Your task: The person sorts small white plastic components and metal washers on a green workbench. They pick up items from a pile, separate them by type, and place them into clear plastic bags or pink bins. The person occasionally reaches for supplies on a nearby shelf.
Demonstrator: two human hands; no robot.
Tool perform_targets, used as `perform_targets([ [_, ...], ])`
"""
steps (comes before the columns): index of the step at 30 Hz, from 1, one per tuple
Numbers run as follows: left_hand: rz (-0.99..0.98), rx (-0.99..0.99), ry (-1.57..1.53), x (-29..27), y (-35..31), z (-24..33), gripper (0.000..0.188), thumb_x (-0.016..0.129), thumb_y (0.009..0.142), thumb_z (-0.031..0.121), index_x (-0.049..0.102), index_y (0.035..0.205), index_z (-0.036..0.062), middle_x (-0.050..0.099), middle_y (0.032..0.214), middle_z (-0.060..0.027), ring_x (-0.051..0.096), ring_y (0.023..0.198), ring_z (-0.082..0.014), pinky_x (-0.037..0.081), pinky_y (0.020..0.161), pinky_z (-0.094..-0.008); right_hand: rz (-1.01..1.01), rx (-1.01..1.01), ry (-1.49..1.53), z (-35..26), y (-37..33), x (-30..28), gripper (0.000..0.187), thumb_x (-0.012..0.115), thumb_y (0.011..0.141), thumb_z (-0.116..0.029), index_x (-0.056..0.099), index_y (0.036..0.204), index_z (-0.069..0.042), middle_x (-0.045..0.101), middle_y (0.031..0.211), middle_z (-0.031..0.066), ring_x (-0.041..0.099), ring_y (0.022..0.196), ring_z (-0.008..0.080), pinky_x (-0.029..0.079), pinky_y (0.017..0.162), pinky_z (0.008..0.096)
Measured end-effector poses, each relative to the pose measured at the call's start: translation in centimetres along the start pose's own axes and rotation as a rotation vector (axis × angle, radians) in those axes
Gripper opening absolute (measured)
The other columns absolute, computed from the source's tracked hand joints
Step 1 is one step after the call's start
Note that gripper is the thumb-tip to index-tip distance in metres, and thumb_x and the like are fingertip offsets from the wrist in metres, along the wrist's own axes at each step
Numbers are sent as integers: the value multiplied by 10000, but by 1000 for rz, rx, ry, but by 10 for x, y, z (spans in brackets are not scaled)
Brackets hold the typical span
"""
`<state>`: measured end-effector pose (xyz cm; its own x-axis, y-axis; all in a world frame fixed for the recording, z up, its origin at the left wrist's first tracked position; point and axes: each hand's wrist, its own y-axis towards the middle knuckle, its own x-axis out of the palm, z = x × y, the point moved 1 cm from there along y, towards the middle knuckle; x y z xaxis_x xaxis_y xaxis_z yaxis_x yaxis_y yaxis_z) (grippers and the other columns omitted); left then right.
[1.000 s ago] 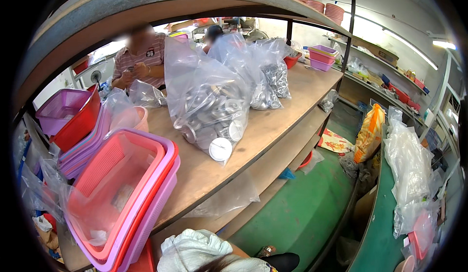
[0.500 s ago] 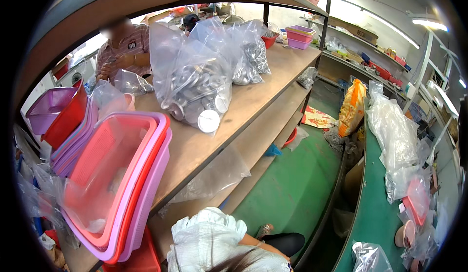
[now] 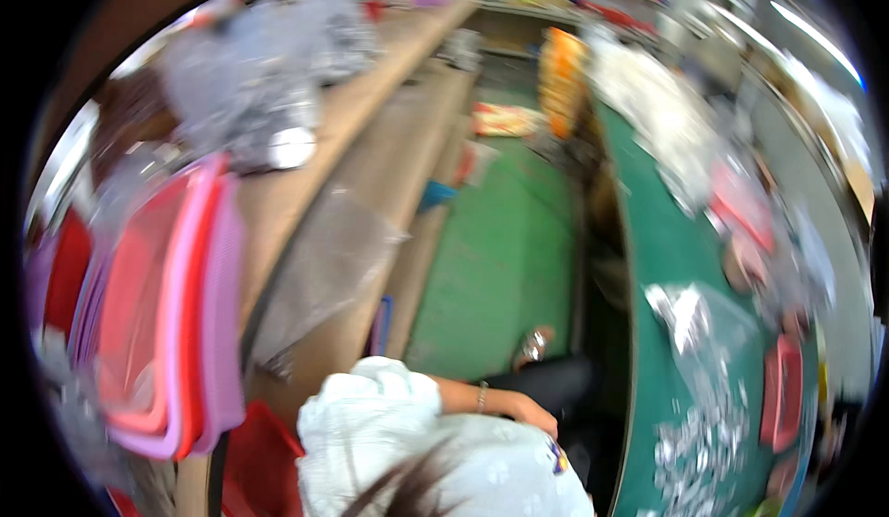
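Observation:
My left hand (image 3: 532,413), with a bracelet at the wrist, lies across my lap beside my dark trouser leg (image 3: 551,387). Motion smears its fingers, and I see no object in it. My right hand is out of view. To the right, a green-topped bench (image 3: 662,341) carries a heap of small shiny metal pieces (image 3: 699,452). These spread from the mouth of a clear plastic bag (image 3: 708,332). Close by on the bench stands a pink basket (image 3: 785,392).
At left, nested pink, red and purple baskets (image 3: 222,313) lean at the edge of a wooden shelf (image 3: 278,216). Clear bags of metal parts (image 3: 236,100) stand on it. An orange sack (image 3: 562,82) stands at the far end of the green floor (image 3: 500,239).
My view has swung right and lower, so the shelf has shifted left and more of the green bench shows. My left hand has come into view; the metal heap now shows.

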<state>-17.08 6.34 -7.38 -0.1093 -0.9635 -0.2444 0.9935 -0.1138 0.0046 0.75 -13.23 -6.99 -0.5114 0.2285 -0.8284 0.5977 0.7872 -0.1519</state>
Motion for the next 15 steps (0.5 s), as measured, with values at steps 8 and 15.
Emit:
perform_targets([
  [8, -201, -287, 202, 47, 59, -14, 452, 672, 719, 258, 557, 1064, -11, 616, 937, -205, 597, 890, -332, 476, 774, -368, 2, 298, 58, 40, -77, 1, 427, 644, 634, -81, 520, 1042, -58, 626, 801, 171, 588, 765, 372, 448, 665, 443],
  [15, -442, -281, 104, 32, 102, -3, 436, 624, 778, 240, 508, 1124, 1, 594, 921, -184, 602, 840, -290, 481, 745, -355, -154, 394, 54, 45, -87, -13, 478, 702, 635, -187, 502, 1047, -50, 612, 698, 135, 598, 745, 347, 461, 658, 445],
])
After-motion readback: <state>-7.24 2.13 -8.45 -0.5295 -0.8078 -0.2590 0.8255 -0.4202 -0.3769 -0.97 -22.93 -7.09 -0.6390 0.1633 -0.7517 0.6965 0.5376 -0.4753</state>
